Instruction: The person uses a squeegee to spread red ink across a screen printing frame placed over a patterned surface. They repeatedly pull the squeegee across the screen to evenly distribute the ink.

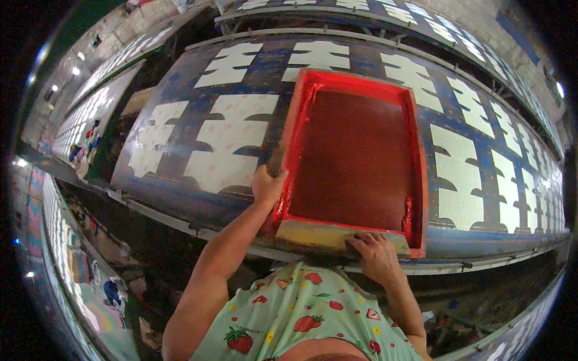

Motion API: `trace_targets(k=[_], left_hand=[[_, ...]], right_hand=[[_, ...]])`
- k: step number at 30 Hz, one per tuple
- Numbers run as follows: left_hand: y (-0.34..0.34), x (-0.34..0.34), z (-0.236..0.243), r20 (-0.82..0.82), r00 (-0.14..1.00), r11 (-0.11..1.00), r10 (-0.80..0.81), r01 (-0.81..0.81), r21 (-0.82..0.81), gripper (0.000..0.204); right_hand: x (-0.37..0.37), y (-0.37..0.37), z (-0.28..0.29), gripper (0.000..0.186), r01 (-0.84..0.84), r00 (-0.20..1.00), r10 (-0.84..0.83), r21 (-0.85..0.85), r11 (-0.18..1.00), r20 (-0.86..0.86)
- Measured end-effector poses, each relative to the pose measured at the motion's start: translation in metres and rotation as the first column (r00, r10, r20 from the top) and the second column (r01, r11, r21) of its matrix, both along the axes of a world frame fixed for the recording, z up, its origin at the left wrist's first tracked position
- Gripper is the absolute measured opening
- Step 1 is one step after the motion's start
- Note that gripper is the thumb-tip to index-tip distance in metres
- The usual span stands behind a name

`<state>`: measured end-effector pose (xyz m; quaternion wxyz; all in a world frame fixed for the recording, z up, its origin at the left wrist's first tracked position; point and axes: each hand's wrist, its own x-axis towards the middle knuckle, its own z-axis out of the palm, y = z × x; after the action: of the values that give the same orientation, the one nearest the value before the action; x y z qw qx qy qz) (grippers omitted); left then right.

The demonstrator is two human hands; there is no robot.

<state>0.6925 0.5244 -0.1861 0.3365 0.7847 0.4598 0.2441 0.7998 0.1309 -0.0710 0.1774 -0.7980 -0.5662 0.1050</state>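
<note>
A screen printing frame [419, 180] with red-smeared edges lies over the long dark table in front of me. Its mesh [352, 153] looks dark red, and wet red ink lines the inside borders. My left hand [269, 185] grips the frame's left side, thumb on top. At the near edge, my right hand [376, 256] is closed over the yellowish front rail, the fingers bent on its top and the thumb hidden. White cut fabric pieces [232, 141] with faint reddish prints lie left of the frame. To its right, the fabric pieces [456, 186] look plain white.
Rows of white pieces run along the table [277, 129] on both sides. A rail [198, 231] follows its near edge, close to my body. Further tables with white pieces stand beyond and at the left. Bundled cloths [90, 144] lie on the left table.
</note>
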Motion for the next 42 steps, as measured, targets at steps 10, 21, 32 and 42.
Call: trace_targets(k=[10,21,32,42], left_hand=[[-0.011,-0.002,0.006,0.174,0.984,0.999,-0.037,0.032,0.036,0.082],[-0.006,0.000,-0.005,0.303,0.949,0.995,-0.090,0.071,0.072,0.066],[-0.009,-0.003,0.009,0.275,0.958,0.995,-0.077,0.092,-0.040,0.061],[-0.012,-0.003,0.015,0.078,0.993,0.994,-0.093,0.088,0.067,0.056]], right_hand=[[0.012,0.082,0.030,0.038,0.110,0.990,-0.056,-0.458,0.882,0.130],[-0.042,0.052,0.002,0.054,0.189,0.972,-0.156,-0.193,0.963,0.178],[0.074,0.134,-0.045,0.054,0.211,0.928,-0.200,0.000,0.978,0.313],[0.304,0.269,-0.097,0.048,0.134,0.860,-0.175,0.119,0.984,0.480]])
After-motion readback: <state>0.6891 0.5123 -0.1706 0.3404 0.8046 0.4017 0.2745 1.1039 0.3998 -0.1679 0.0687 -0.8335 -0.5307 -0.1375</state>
